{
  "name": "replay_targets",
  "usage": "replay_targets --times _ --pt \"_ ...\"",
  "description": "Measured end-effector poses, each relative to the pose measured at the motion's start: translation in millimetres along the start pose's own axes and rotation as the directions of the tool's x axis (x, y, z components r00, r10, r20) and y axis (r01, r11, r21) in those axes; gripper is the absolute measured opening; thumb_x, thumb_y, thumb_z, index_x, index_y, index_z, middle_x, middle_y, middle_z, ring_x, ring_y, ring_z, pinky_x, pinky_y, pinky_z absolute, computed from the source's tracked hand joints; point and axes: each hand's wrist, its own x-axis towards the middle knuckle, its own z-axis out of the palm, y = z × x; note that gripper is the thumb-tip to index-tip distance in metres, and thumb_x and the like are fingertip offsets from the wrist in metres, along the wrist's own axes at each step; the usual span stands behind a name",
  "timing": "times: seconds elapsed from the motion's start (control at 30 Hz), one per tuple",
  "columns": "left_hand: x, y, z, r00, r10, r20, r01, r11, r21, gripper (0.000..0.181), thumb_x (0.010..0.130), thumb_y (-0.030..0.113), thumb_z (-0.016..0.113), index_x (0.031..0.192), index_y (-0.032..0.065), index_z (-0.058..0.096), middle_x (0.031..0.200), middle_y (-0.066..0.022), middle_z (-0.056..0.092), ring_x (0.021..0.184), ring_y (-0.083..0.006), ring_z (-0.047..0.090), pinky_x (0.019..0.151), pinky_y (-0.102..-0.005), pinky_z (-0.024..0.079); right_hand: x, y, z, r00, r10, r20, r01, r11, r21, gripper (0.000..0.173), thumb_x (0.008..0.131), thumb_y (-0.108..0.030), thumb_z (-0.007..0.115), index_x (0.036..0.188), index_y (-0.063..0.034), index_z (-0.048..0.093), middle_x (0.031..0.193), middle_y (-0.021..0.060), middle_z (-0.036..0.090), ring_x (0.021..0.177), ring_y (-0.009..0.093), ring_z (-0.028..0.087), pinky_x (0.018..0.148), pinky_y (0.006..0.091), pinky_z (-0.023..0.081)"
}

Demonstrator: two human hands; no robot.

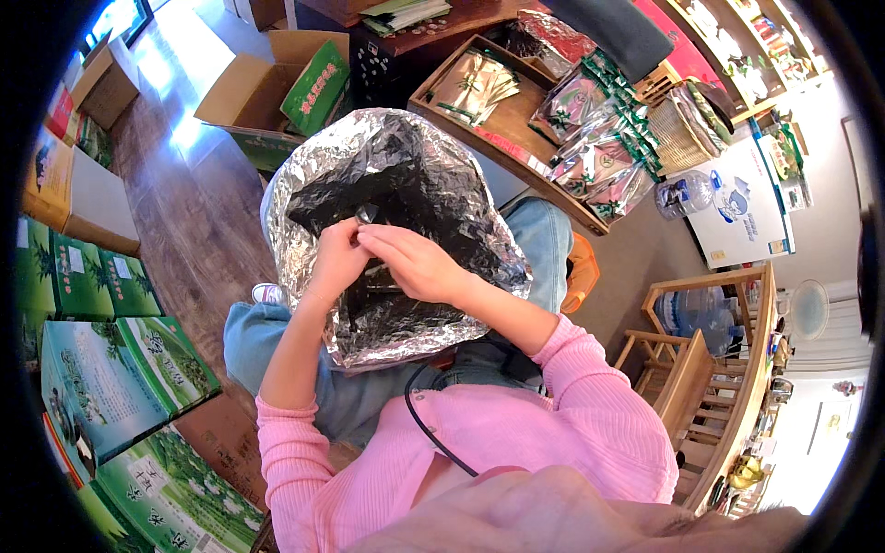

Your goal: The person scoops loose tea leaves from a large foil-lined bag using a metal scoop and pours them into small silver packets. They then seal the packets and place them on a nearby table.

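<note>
A large bag of crumpled silver foil (304, 207) stands wide-mouthed between my knees. Its inside is dark and wrinkled, and what lies at the bottom is hard to make out. My left hand (339, 254) is over the opening, thumb and fingers pinched around a small dark, shiny piece (366, 213). Meeting it from the right, my right hand (416, 264) has its fingertips at the same spot. Both hands touch there, and the fingers hide most of the piece.
A wooden tray (508, 148) beyond the bag holds sachets (477, 86) and clear green-topped packets (601, 159). An open cardboard box (238, 90) stands at the far left. Green printed cartons (104, 387) line the left side. A wooden rack (733, 387) is at right.
</note>
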Motion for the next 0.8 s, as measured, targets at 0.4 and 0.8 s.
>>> replay_targets --times 0.4,0.8 --pt "-10 24 12 0.896 0.400 0.193 -0.440 0.857 0.267 0.021 0.071 0.016 0.067 0.066 0.0044 0.051 0.066 -0.0112 0.056 0.060 -0.0311 0.059 0.053 -0.0413 0.046 -30 37 24 0.572 0.684 0.453 -0.700 0.120 0.704 0.028 0.085 -0.001 0.047 0.109 0.0009 0.060 0.094 0.0037 0.065 0.085 0.016 0.060 0.077 0.0309 0.048" --pt "-17 11 24 0.748 0.493 0.445 -0.640 0.713 0.286 0.014 0.071 0.014 0.063 0.070 0.0052 0.053 0.066 -0.0099 0.055 0.060 -0.0292 0.060 0.054 -0.0398 0.049 -36 57 52 0.928 0.294 0.227 -0.346 0.908 0.237 0.054 0.084 -0.013 0.057 0.135 -0.0021 0.045 0.136 0.0212 0.047 0.128 0.035 0.043 0.109 0.0400 0.032"
